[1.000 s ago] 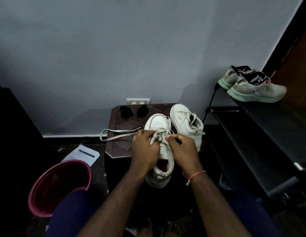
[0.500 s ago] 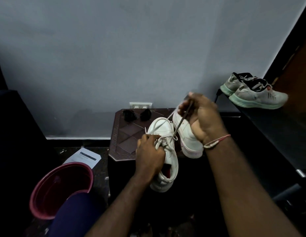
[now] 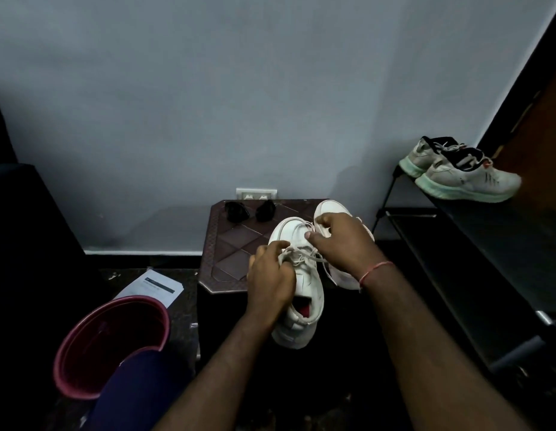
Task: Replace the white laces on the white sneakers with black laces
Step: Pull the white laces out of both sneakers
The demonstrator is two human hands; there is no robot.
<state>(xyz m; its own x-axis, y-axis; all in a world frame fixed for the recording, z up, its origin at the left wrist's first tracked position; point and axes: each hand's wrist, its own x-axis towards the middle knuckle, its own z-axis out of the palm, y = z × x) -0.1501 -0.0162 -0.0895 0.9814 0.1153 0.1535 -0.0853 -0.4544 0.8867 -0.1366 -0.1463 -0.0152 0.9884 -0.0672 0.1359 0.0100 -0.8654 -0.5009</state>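
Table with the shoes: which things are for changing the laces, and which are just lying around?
For the job: near white sneaker, gripped by the left hand; second white sneaker; white lace; black lace bundles; right hand.

Just lying about: grey running shoes on the rack; red bucket; paper on the floor.

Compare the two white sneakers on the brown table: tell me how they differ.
The left hand grips the near sneaker, heel overhanging the table edge; the far sneaker lies further back. The near sneaker's loosened white lace shows; the far sneaker's lacing is hidden behind the right hand. Both are white.
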